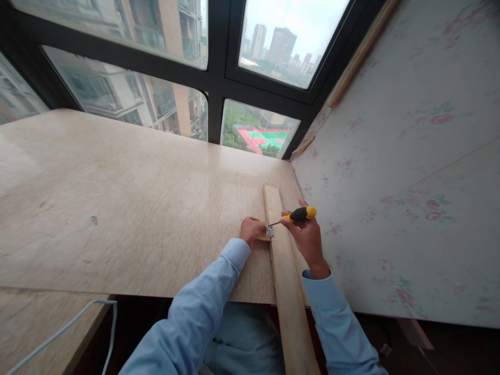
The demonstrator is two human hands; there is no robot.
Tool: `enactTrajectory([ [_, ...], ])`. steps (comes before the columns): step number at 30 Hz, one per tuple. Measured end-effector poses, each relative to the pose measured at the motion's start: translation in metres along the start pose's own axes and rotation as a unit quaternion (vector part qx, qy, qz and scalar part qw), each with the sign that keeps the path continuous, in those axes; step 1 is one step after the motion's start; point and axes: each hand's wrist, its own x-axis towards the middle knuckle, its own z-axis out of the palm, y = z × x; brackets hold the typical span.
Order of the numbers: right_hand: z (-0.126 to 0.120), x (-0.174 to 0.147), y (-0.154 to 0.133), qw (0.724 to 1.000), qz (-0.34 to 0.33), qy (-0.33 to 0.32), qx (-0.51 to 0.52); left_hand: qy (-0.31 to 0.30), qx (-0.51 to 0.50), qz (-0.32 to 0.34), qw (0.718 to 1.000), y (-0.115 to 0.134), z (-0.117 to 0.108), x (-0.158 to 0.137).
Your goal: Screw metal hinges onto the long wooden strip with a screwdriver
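In my right hand (309, 240) is a screwdriver (300, 214) with a black and yellow handle, its shaft pointing left. The tip reaches a small metal hinge (270, 231), which lies across a long wooden board (287, 276) and a short wooden piece (263, 238). My left hand (251, 230) is closed on that short piece, at the board's left side. Whether the tip sits in a screw is too small to tell. The long board rests on the stone ledge and sticks out past its front edge toward me.
A few small screws (94, 220) lie on the beige ledge (156, 208) to the left. Flower-patterned wall (410, 208) stands close on the right, dark-framed windows (216, 78) at the back. A white cable (66, 328) runs over the lower left corner.
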Motion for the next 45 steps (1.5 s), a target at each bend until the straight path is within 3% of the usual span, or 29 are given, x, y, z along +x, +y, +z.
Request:
enactTrajectory([
  [2,0.004,0.009,0.003,0.994,0.001,0.078,-0.07,0.003,-0.002,0.0,1.0,0.0,0.0,0.0],
  [4,0.007,0.017,0.008,0.993,-0.011,0.09,-0.075,0.006,-0.007,0.001,1.0,0.0,0.0,-0.001],
  [10,0.007,0.019,0.023,0.992,-0.045,-0.038,0.109,0.007,-0.034,-0.004,0.999,0.0,0.0,-0.002],
  [14,0.0,0.013,0.017,0.991,-0.026,-0.057,0.116,0.003,-0.036,-0.002,0.999,0.0,0.001,-0.002],
  [17,-0.001,0.013,0.009,1.0,-0.024,0.017,-0.003,0.008,-0.017,0.006,1.0,-0.001,0.001,-0.002],
  [20,0.001,0.014,0.007,0.99,-0.039,0.094,-0.095,0.012,-0.01,0.007,1.0,0.0,0.001,-0.002],
  [22,0.004,0.014,0.011,0.995,-0.046,0.072,-0.053,0.012,-0.013,0.003,1.0,0.001,0.001,-0.002],
  [26,0.003,0.014,0.016,0.993,-0.057,-0.035,0.095,0.006,-0.025,-0.004,1.0,0.001,0.001,-0.002],
  [28,0.0,0.013,0.013,0.99,-0.046,-0.067,0.114,0.008,-0.021,-0.002,1.0,-0.001,0.001,-0.001],
  [30,-0.003,0.013,0.007,0.996,-0.025,-0.051,0.064,0.013,-0.011,0.0,1.0,-0.003,0.001,0.001],
  [33,-0.003,0.015,0.001,0.995,-0.018,0.053,-0.079,0.015,-0.005,0.004,1.0,-0.004,0.001,0.002],
  [35,-0.001,0.016,0.003,0.991,-0.029,0.081,-0.104,0.015,-0.008,0.007,1.0,-0.004,0.0,0.001],
  [40,-0.002,0.015,0.012,0.995,-0.047,-0.045,0.071,0.009,-0.023,0.004,1.0,-0.001,0.0,-0.001],
  [42,-0.005,0.014,0.01,0.993,-0.038,-0.076,0.078,0.009,-0.02,0.003,1.0,-0.002,0.001,-0.001],
  [45,-0.006,0.016,0.003,0.999,-0.023,-0.007,-0.041,0.015,-0.014,0.005,1.0,-0.003,0.001,0.001],
])
